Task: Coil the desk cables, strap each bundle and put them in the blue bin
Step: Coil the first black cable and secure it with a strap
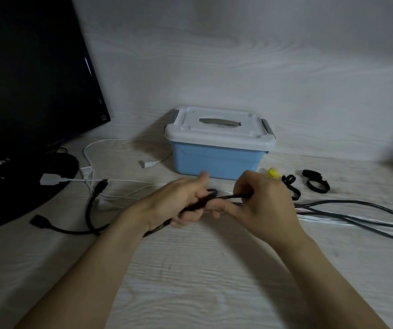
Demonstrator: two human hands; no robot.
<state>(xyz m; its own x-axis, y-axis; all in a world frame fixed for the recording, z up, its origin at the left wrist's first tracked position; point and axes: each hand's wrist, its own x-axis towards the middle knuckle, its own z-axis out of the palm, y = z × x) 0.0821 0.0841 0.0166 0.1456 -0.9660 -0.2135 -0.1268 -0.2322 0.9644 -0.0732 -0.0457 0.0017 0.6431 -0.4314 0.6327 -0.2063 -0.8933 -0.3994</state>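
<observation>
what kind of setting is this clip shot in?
Most likely a home or office computer desk. A dark monitor stands at the left on a pale wood-grain desk, loose USB cables lie around it, and a lidded blue bin sits against the wall.

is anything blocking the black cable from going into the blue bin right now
Yes: the white lid sits closed on the blue plastic bin, covering its opening. Both hands, left hand and right hand, grip the black cable.
</observation>
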